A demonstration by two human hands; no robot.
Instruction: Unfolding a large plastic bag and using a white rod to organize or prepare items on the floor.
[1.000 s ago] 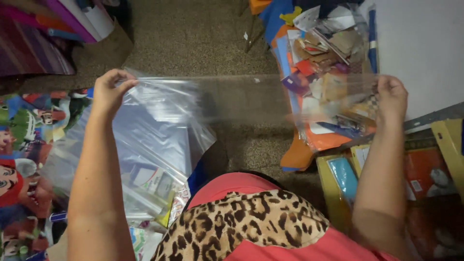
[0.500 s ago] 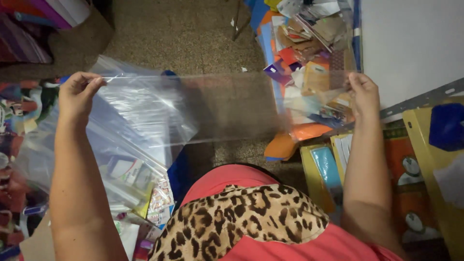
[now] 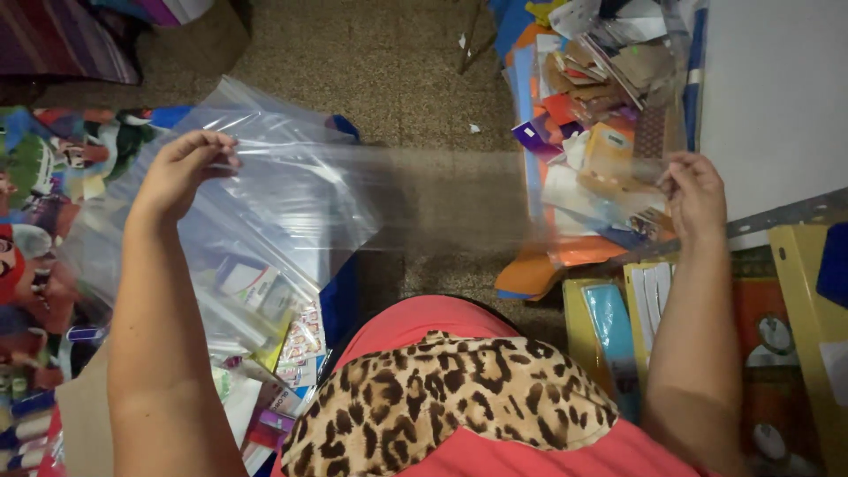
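I hold a clear plastic sheet (image 3: 424,199) stretched out flat between my two hands, above the speckled brown carpet (image 3: 389,62). My left hand (image 3: 181,172) pinches its top left corner between thumb and fingertips, fingers closed tight on the film. My right hand (image 3: 693,190) pinches the top right corner the same way, closed on the plastic. The sheet is see-through and nearly colourless, with a faint grey haze; its top edge runs as a thin straight line from one hand to the other, and its lower edge shows as a pale line above my lap. Through it I see the carpet, slightly dimmed.

Left of the sheet, and partly behind it, lies a big clear plastic bag (image 3: 265,247), crumpled and shiny, with small packets inside. Under that bag is a bright cartoon-print cloth (image 3: 53,185). Right of the sheet, behind its right end, sits a heap of coloured paper and card scraps (image 3: 592,115). Below that heap stand yellow folders (image 3: 795,265).
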